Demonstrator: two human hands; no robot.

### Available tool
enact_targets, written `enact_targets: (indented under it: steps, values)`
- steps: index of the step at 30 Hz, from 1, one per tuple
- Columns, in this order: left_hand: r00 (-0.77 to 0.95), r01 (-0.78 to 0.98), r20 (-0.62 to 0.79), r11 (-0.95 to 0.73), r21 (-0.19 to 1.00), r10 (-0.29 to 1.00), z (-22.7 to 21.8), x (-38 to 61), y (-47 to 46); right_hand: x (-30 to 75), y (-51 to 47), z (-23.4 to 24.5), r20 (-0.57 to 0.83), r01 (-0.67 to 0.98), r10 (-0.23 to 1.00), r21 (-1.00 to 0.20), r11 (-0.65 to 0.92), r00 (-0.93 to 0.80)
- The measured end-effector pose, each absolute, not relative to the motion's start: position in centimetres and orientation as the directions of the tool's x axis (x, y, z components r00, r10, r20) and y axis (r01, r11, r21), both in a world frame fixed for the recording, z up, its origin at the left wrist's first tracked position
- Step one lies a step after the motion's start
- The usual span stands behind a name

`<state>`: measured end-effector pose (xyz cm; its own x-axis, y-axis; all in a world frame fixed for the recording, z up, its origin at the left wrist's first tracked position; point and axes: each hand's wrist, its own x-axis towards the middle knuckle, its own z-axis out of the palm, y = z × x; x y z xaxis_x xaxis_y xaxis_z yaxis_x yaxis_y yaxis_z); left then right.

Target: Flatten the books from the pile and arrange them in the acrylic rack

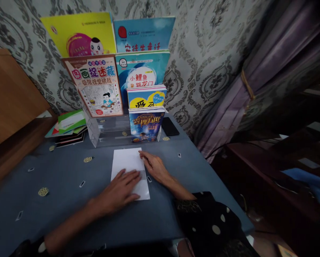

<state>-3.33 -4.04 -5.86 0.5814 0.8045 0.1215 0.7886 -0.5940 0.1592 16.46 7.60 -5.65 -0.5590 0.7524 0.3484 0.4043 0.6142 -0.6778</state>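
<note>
A white sheet of paper (128, 162) lies flat on the blue-grey tablecloth (63, 178), close in front of me. My left hand (119, 191) rests palm down on the sheet's near half, fingers stretched out flat. My right hand (154, 167) lies along the paper's right edge, its fingers extended and the fingertips touching the sheet near its upper right part. Neither hand holds anything.
A clear tiered stand (106, 130) behind the paper holds several children's books (146, 123). A stack of thin books (69, 128) lies to its left, a black phone (170, 126) to its right. Wooden furniture (10, 100) stands at left, a purple curtain (256, 82) at right.
</note>
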Motion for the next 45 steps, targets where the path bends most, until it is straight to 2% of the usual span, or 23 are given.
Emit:
enact_targets:
  steps: [5,8,19,39,45]
  values:
    - [0.225,0.935,0.244,-0.280,0.220,0.943,-6.0,-8.8,-0.8,16.5,7.6,-5.5,0.341,0.413,0.748,-0.669,0.619,-0.569]
    - [0.139,0.952,0.280,-0.206,0.225,0.950,-6.4,-10.8,0.8,16.5,7.6,-5.5,0.342,0.410,0.750,-0.673,0.616,-0.566]
    - [0.214,0.955,0.338,-0.269,0.126,0.917,-6.7,-9.9,2.2,16.6,7.8,-5.7,0.345,0.408,0.747,-0.671,0.619,-0.568]
    - [0.464,0.831,0.344,-0.535,0.150,0.816,-6.7,-2.9,6.9,16.7,7.7,-5.0,0.294,0.433,0.755,-0.674,0.599,-0.586]
    - [0.478,0.821,0.322,-0.546,0.165,0.817,-6.5,-2.3,7.0,16.6,8.1,-5.5,0.290,0.384,0.799,-0.757,0.528,-0.527]
